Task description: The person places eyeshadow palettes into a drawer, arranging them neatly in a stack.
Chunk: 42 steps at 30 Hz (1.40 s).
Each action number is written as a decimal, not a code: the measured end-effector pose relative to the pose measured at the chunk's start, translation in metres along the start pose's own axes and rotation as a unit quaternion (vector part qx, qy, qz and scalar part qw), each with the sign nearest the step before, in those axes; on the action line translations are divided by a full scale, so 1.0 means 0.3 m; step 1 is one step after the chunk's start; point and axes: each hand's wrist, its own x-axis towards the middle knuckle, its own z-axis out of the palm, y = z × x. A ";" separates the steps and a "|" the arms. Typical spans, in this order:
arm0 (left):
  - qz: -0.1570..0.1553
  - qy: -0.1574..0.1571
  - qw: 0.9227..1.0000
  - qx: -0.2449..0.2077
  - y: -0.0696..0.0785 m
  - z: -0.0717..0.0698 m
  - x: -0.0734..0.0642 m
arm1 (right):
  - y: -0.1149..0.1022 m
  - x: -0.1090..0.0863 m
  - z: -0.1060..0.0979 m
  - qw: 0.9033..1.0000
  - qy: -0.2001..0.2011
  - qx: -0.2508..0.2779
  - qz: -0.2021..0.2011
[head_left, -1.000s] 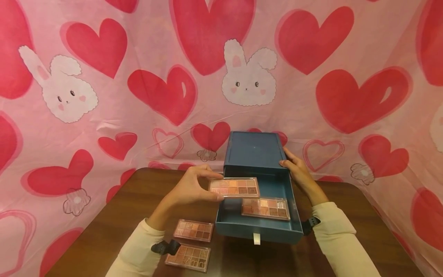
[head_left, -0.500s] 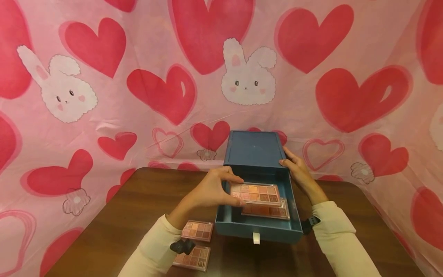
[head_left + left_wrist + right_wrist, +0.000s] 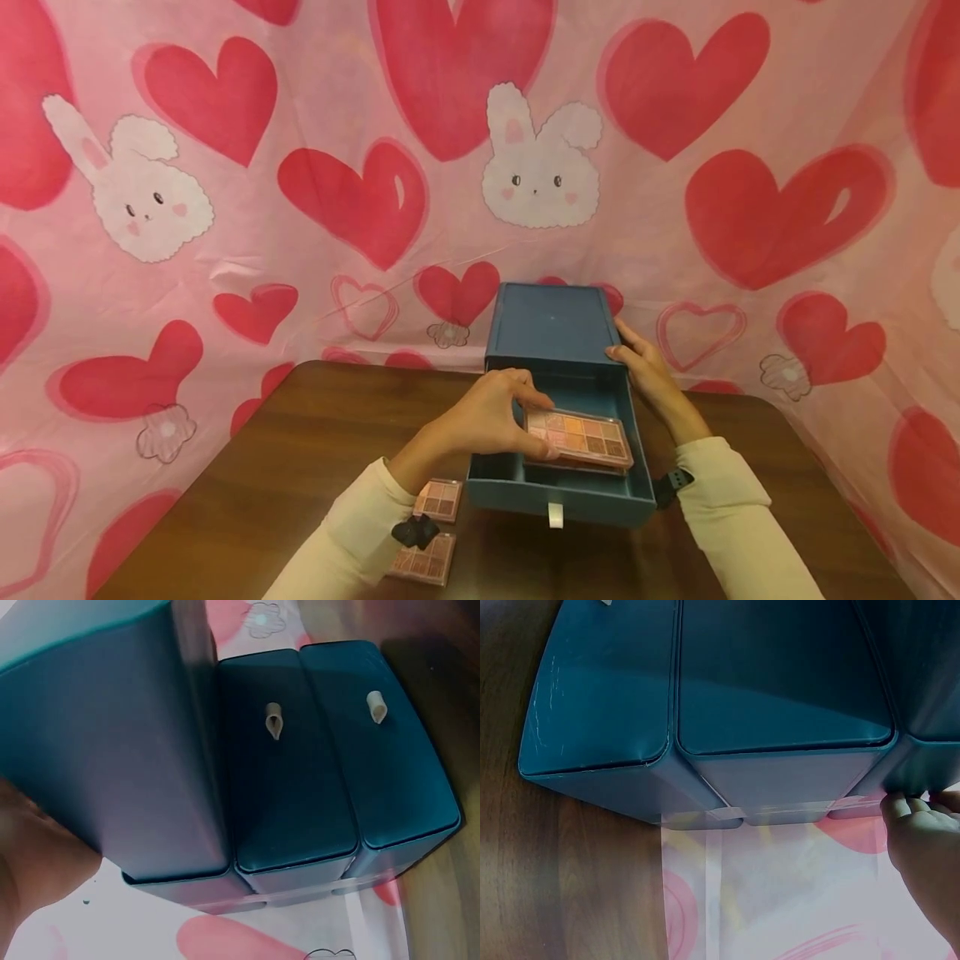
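Note:
My left hand (image 3: 495, 417) pinches the left end of an eyeshadow palette (image 3: 585, 435) between thumb and fingers. It is inside the pulled-out top drawer (image 3: 525, 492) of a blue drawer box (image 3: 555, 321). A second palette (image 3: 600, 469) lies beneath it, nearly all covered; whether the two touch I cannot tell. On the right, my right hand (image 3: 651, 371) rests against the side of the box, thumb at the upper front edge. The left wrist view catches part of the left hand (image 3: 45, 855) beside the drawer's underside; the right hand (image 3: 922, 840) touches the box in the right wrist view.
Two more palettes, one farther back (image 3: 442, 500) and one nearer (image 3: 429, 557), lie left of the drawer, partly behind the left sleeve. Below the pulled-out drawer, a middle drawer (image 3: 289, 780) and a bottom drawer (image 3: 397, 772) are closed. A heart-print cloth (image 3: 360, 108) hangs behind the table (image 3: 300, 450).
My left hand has carried its palette rightward and down into the drawer, over the palette lying there. The right hand has stayed at the side of the box.

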 end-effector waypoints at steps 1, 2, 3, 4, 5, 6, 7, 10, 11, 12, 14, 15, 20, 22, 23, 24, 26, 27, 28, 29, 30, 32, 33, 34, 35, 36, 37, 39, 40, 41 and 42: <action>0.003 0.000 1.000 0.020 0.001 0.002 0.003 | -0.001 0.000 0.000 1.000 0.001 0.000 0.000; 0.005 0.001 0.999 0.038 0.001 0.005 0.005 | -0.002 0.001 0.000 1.000 0.000 0.002 0.002; 0.005 -0.001 0.998 0.057 0.001 0.007 0.007 | -0.003 0.001 0.001 1.000 0.000 0.002 0.002; 0.006 -0.002 0.997 0.073 0.001 0.010 0.009 | -0.004 0.001 0.001 1.000 -0.001 0.004 0.005; 0.007 -0.004 0.996 0.090 0.001 0.013 0.010 | -0.004 0.000 0.001 1.000 -0.001 0.003 0.007; 0.007 -0.005 0.995 0.102 0.002 0.015 0.011 | -0.004 0.000 0.001 1.000 -0.003 0.003 0.009; 0.006 -0.008 0.993 0.115 0.002 0.017 0.011 | -0.005 -0.001 0.001 1.000 -0.002 0.002 0.011; 0.011 -0.016 0.989 0.147 0.003 0.023 0.013 | -0.003 -0.004 -0.001 1.000 -0.002 0.005 0.015; 0.013 -0.019 0.987 0.156 0.005 0.024 0.014 | -0.002 -0.005 -0.002 1.000 -0.002 0.004 0.015; 0.014 -0.022 0.986 0.163 0.006 0.025 0.015 | -0.002 -0.006 -0.003 1.000 -0.003 0.006 0.015; 0.014 -0.030 0.984 0.176 0.010 0.027 0.016 | -0.001 -0.007 -0.007 1.000 -0.002 0.003 0.018; 0.014 -0.033 0.983 0.182 0.012 0.027 0.017 | 0.000 -0.008 -0.008 1.000 0.000 -0.003 0.019; 0.011 -0.044 0.975 0.218 0.013 0.038 0.018 | 0.002 -0.011 -0.012 0.999 0.011 -0.022 0.026; 0.008 -0.048 0.971 0.233 0.012 0.041 0.015 | 0.003 -0.013 -0.010 0.999 0.012 -0.019 0.025; 0.006 -0.048 0.970 0.240 0.012 0.042 0.013 | 0.004 -0.014 -0.008 1.000 0.011 -0.015 0.024; 0.004 -0.048 0.968 0.247 0.012 0.043 0.011 | 0.005 -0.015 -0.007 1.000 0.009 -0.010 0.024; -0.004 -0.048 0.966 0.255 0.015 0.042 0.006 | 0.006 -0.016 -0.004 1.000 0.007 -0.001 0.022; -0.007 -0.047 0.965 0.257 0.016 0.040 0.003 | 0.006 -0.016 -0.003 1.000 0.007 0.001 0.021; -0.011 -0.046 0.965 0.256 0.018 0.038 0.000 | 0.007 -0.015 -0.003 1.000 0.006 0.003 0.020; -0.016 -0.045 0.966 0.256 0.017 0.036 -0.002 | 0.007 -0.014 -0.002 1.000 0.007 0.002 0.019; -0.022 -0.045 0.967 0.249 0.017 0.032 -0.005 | 0.006 -0.013 -0.002 1.000 0.008 0.000 0.019; -0.030 -0.045 0.971 0.234 0.016 0.023 -0.013 | 0.006 -0.011 0.000 1.000 0.006 -0.003 0.018; -0.034 -0.045 0.974 0.221 0.016 0.018 -0.020 | 0.005 -0.010 0.000 1.000 0.005 -0.005 0.018; -0.035 -0.043 0.976 0.208 0.014 0.013 -0.026 | 0.005 -0.008 0.000 1.000 0.005 -0.008 0.017; -0.034 -0.040 0.979 0.197 0.012 0.008 -0.033 | 0.005 -0.007 -0.001 1.000 0.005 -0.010 0.016; -0.031 -0.035 0.982 0.185 0.009 0.003 -0.041 | 0.004 -0.007 -0.001 1.000 0.005 -0.010 0.016; -0.026 -0.029 0.984 0.174 0.007 -0.002 -0.050 | 0.004 -0.006 -0.001 1.000 0.004 -0.009 0.015; -0.009 -0.007 0.988 0.151 0.000 -0.010 -0.067 | 0.004 -0.005 -0.003 1.000 0.007 -0.009 0.014; 0.000 0.009 0.990 0.141 -0.004 -0.014 -0.077 | 0.004 -0.005 -0.002 1.000 0.009 -0.010 0.012; 0.008 0.028 0.991 0.131 -0.007 -0.019 -0.087 | 0.003 -0.004 -0.002 1.000 0.008 -0.009 0.012; 0.016 0.047 0.992 0.118 -0.012 -0.023 -0.098 | 0.003 -0.004 -0.002 1.000 0.008 -0.009 0.011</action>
